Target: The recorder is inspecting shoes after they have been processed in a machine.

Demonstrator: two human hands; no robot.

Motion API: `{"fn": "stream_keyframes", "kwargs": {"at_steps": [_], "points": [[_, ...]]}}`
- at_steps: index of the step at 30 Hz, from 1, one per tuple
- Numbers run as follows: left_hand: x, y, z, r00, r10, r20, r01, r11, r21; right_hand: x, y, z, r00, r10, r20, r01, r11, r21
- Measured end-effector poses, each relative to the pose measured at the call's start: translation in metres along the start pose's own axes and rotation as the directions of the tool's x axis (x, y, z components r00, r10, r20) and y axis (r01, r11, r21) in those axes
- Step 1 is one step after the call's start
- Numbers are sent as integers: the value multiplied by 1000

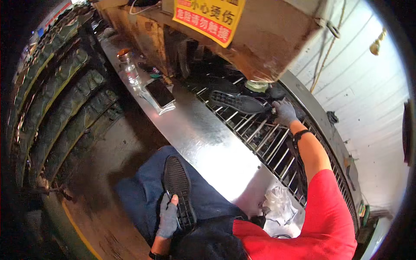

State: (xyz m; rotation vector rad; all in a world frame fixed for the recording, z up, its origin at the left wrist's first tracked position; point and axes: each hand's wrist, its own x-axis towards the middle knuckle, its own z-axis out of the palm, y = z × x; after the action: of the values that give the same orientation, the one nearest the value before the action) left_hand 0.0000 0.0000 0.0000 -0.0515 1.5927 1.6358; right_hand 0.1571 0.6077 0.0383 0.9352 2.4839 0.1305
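My left hand (168, 216), in a grey glove with a bare thumb tip, grips a black shoe sole (177, 175). The sole lies lengthwise over my lap, its ridged tread facing up and its heel end by my thumb. Out to the right, my right hand (284, 113), also gloved in grey, reaches over a metal rail rack (260, 130). Its fingers are curled at the right end of a second black sole (238, 102), which lies across the rails; the exact grip is partly hidden.
A steel ledge (208, 147) runs beside the rails, carrying a phone (159, 93), a bottle (129, 67) and a crumpled white bag (279, 206). Above the rails hangs a rusty machine housing (268, 43) with a yellow-and-red sign (209, 19). Tiered shelves of dark shoe parts (65, 95) stand left.
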Motion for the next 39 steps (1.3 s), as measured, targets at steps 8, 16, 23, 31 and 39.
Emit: {"fn": "stream_keyframes", "kwargs": {"at_steps": [8, 16, 23, 31, 39], "points": [[13, -3, -4, 1000, -3, 10, 3, 1000, 24, -44, -14, 13, 973, -190, -133, 178, 980, -94], [22, -12, -14, 997, -23, 73, 24, 1000, -17, -166, -31, 72, 748, -332, -575, 431, 902, 40], [17, -16, -19, 999, 1, 45, 2, 997, -75, -117, -53, 133, 888, 458, 50, 46, -195, 980], [1, 37, -28, 903, 420, -88, -395, 894, 212, -169, -114, 48, 992, 59, -114, 125, -245, 962], [9, 121, 21, 876, 477, 76, -437, 850, -294, -242, -306, -38, 765, -543, -346, 389, -38, 920]]}}
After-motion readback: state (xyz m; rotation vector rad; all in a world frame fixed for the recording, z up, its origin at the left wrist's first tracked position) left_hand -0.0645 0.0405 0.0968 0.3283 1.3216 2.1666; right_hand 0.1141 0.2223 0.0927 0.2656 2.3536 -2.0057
